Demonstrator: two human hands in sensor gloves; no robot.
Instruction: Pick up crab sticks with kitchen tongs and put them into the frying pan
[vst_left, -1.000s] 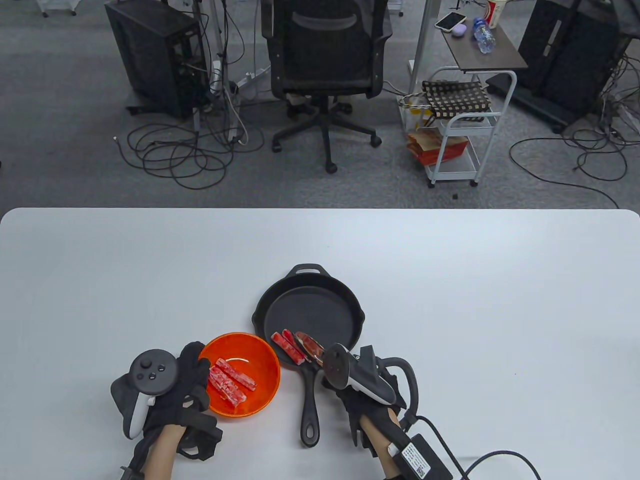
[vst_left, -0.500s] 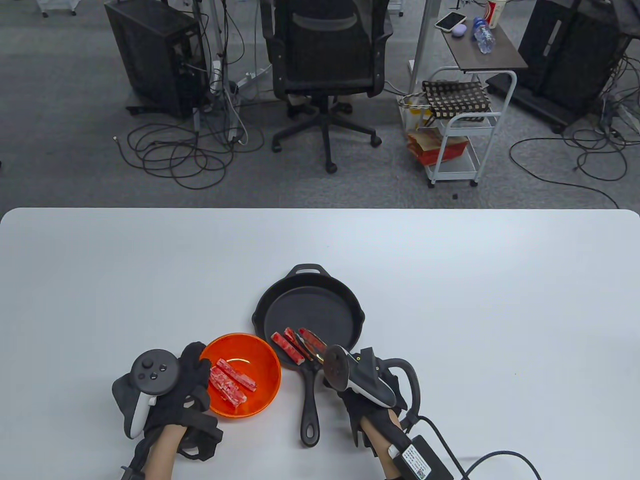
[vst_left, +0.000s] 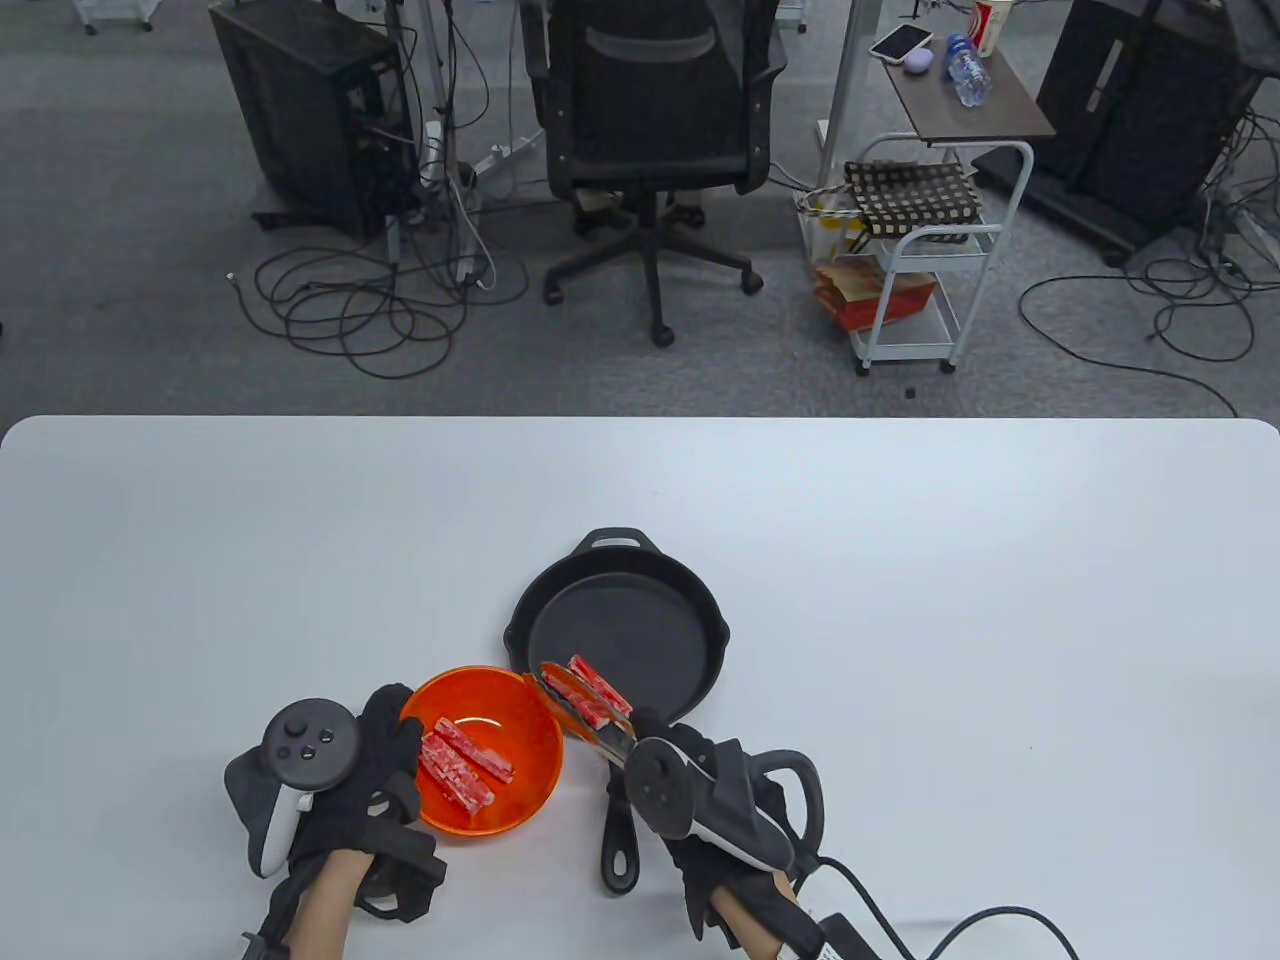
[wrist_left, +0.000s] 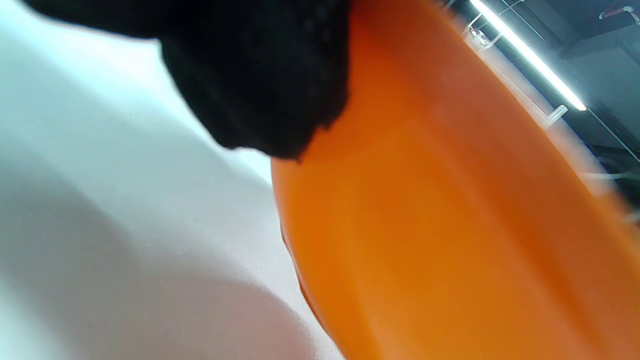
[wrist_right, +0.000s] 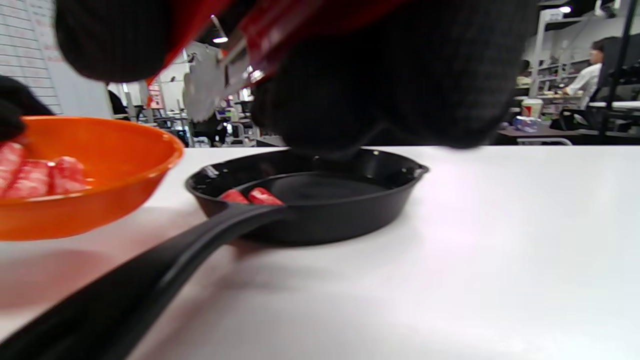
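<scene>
Several red-and-white crab sticks (vst_left: 462, 766) lie in an orange bowl (vst_left: 530, 730), seen from the side in the right wrist view as the bowl (wrist_right: 100, 150) with sticks (wrist_right: 35, 175). My left hand (vst_left: 398, 755) grips the bowl's left rim, a fingertip (wrist_left: 265, 75) against its wall (wrist_left: 450, 225). A black cast-iron frying pan (vst_left: 690, 640) holds two crab sticks (vst_left: 598, 690) at its near left edge, red ends (wrist_right: 262, 196) showing. My right hand (vst_left: 660, 735) grips red-handled metal tongs (vst_left: 575, 700). Their tips (wrist_right: 202, 92) hang empty over the pan's left edge, beside the bowl.
The pan's long handle (vst_left: 620, 840) points toward me between the two hands. The white table (vst_left: 900, 600) stretches to the right and back. An office chair (vst_left: 655, 130) and a white cart (vst_left: 920, 270) stand on the floor beyond its far edge.
My right hand has moved left and toward me. The tongs have swung from over the pan's near side to its left edge by the bowl. Crab sticks stay in the pan.
</scene>
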